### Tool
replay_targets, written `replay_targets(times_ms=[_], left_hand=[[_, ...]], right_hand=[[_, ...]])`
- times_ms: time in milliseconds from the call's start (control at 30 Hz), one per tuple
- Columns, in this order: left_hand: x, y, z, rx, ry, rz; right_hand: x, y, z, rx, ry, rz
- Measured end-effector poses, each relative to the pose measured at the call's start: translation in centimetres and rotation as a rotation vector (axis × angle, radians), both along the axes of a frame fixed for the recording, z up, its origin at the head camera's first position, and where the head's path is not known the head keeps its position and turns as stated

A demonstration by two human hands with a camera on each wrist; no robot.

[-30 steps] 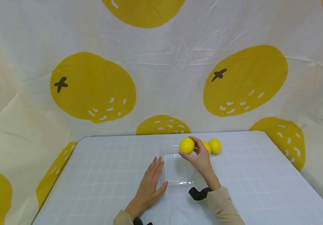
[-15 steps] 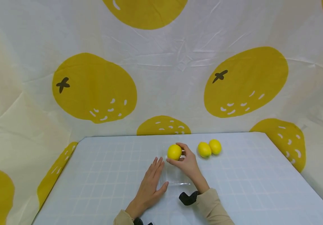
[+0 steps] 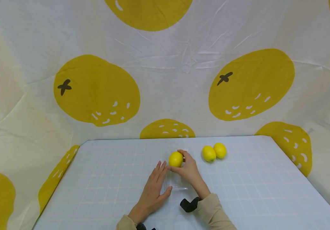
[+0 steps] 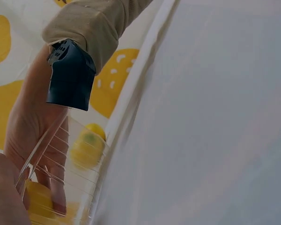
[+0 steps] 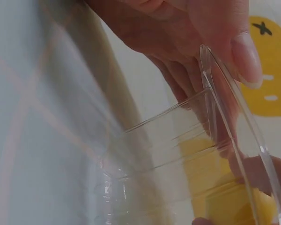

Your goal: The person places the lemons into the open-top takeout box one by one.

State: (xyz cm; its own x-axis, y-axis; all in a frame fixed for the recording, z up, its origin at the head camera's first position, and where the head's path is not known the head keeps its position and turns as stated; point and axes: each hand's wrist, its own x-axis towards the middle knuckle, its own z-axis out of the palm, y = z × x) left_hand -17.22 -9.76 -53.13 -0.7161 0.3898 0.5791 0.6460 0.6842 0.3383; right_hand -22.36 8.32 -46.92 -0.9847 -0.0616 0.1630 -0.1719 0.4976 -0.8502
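Observation:
My right hand (image 3: 191, 174) holds a yellow lemon (image 3: 175, 159) between thumb and fingers, low at the far left part of a clear plastic container (image 3: 179, 182). In the right wrist view that lemon (image 5: 229, 206) shows partly through the container's wall (image 5: 154, 150); whether it touches the bottom I cannot tell. My left hand (image 3: 152, 190) lies with straight fingers along the container's left side. Two more lemons, a nearer one (image 3: 208, 154) and a farther one (image 3: 220, 150), sit side by side on the table to the right of the container.
A pale checked cloth covers the table (image 3: 110, 179). A light curtain (image 3: 170, 86) with large yellow fruit prints hangs behind and at both sides. Each wrist carries a black camera mount, the right one (image 3: 189, 205) close above the table.
My right hand has carried the lemon leftward and down to the container's far left part, away from the two other lemons. The left hand has stayed in place.

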Motion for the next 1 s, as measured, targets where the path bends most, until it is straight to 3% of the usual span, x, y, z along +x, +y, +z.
replay_targets(times_ms=[333,500,1000], left_hand=[[0.0,0.05,0.04,0.005,0.016,-0.007],[-0.01,0.1,0.06,0.011,0.025,-0.01],[0.15,0.03,0.09,0.011,0.001,-0.011]], right_hand=[[-0.01,0.07,-0.44,0.025,-0.033,0.066],[0.04,0.19,-0.57,0.055,-0.004,0.1],[0.41,-0.06,-0.19,0.108,-0.029,0.07]])
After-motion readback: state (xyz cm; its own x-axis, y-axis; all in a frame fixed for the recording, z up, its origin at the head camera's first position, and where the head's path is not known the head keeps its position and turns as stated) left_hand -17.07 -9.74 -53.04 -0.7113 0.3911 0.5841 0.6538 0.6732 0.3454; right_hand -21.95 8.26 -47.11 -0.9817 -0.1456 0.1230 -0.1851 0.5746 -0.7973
